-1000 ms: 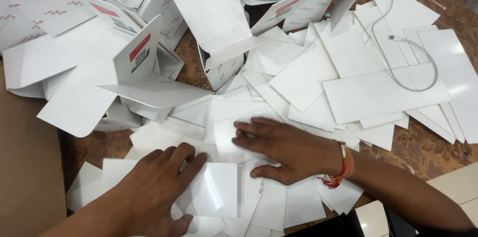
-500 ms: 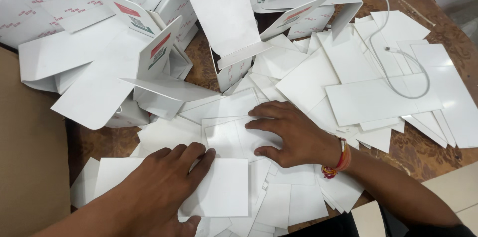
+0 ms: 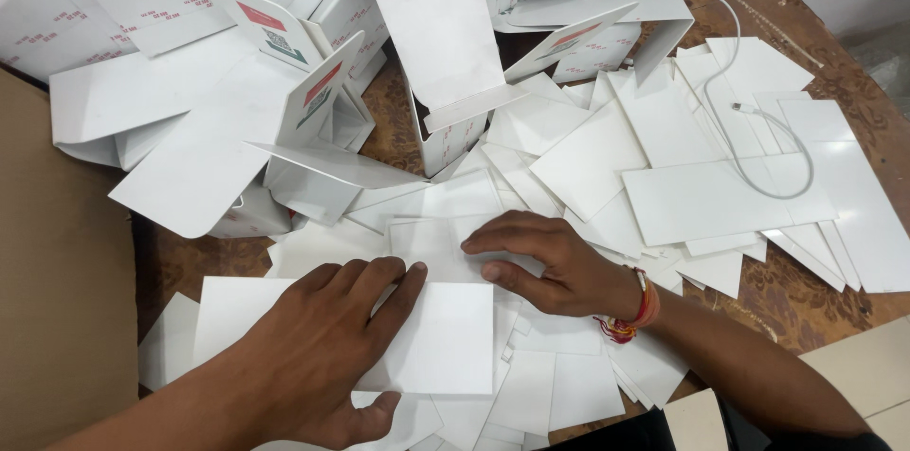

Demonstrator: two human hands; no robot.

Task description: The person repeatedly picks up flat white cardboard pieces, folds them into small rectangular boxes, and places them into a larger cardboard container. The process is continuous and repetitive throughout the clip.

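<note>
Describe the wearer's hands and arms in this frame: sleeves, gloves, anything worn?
Both hands are bare, no gloves. The left hand and its forearm show no sleeve, watch or ring. The right hand has a red, orange and white thread band wound round the wrist; that forearm is also bare up to the frame's corner, where something dark, possibly a sleeve edge, shows. No rings can be made out.

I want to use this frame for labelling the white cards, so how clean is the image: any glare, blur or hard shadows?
Head view: sharp, no motion blur on the left hand or right hand; light soft and even, with faint shadows under the folded stands; the white cards are bright, their overlapping edges low in contrast; the cable barely stands out.
</note>
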